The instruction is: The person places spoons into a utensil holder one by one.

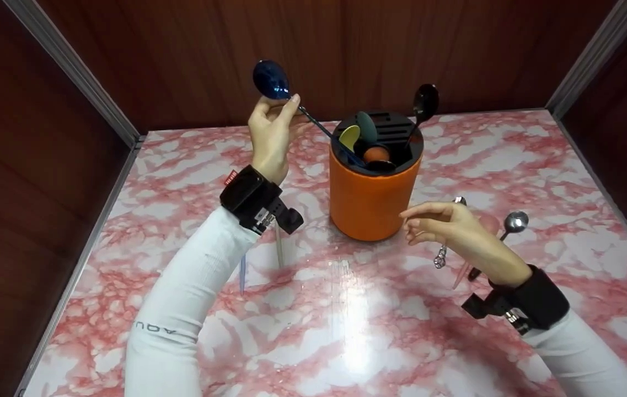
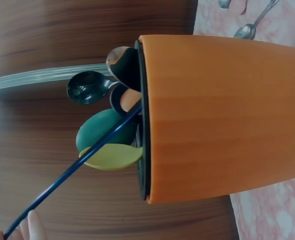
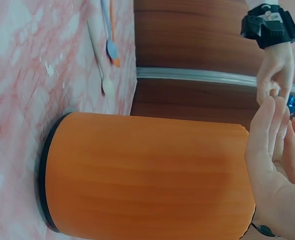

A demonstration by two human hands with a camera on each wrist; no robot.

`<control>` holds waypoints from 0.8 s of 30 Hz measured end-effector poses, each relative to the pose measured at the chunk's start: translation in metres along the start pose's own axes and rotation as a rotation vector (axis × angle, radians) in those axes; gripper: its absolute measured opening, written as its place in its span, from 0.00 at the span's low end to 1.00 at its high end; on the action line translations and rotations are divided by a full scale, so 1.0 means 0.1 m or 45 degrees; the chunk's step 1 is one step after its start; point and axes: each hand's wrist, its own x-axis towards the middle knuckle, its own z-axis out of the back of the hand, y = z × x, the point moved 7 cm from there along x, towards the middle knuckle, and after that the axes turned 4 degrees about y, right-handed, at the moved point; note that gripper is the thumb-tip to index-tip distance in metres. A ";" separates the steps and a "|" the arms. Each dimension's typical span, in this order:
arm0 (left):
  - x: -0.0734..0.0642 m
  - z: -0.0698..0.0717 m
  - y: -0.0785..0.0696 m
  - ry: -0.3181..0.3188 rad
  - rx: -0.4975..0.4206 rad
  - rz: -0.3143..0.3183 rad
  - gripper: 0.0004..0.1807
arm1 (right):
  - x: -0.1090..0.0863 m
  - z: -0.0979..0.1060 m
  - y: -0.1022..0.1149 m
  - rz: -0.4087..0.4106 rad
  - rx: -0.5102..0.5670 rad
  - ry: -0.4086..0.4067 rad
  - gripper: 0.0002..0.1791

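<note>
My left hand pinches a shiny blue spoon near its bowl, which points up and left. The spoon's thin handle slants down into the black slotted top of an orange utensil holder. Out of that top stick a yellow spoon, a green spoon, a dark spoon and a reflective bowl. Beside the holder's right side, my right hand hovers with loosely bent fingers and nothing in them; in the right wrist view this hand partly overlaps the holder's top end.
Right of the holder lie an ornate silver spoon, a pinkish utensil and a dark-handled spoon. To the left, partly under the left arm, are a bluish handle and a pale handle. Brown panels surround the marbled table.
</note>
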 end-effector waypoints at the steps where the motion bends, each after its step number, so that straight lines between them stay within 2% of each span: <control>1: 0.00 0.00 0.01 0.001 0.020 -0.005 0.04 | 0.00 0.00 -0.01 0.003 0.007 0.004 0.09; 5: -0.01 0.01 0.05 0.004 0.055 -0.012 0.04 | 0.01 -0.02 -0.03 0.033 0.077 0.030 0.09; 9: -0.01 0.00 0.13 0.028 0.022 0.012 0.04 | 0.00 -0.03 -0.05 0.057 0.135 0.064 0.09; 18: -0.02 -0.03 0.31 0.070 0.090 0.050 0.05 | -0.02 -0.03 -0.09 0.080 0.151 0.115 0.11; 24: -0.07 -0.04 0.40 0.075 0.085 0.098 0.05 | -0.02 -0.03 -0.11 0.099 0.193 0.141 0.12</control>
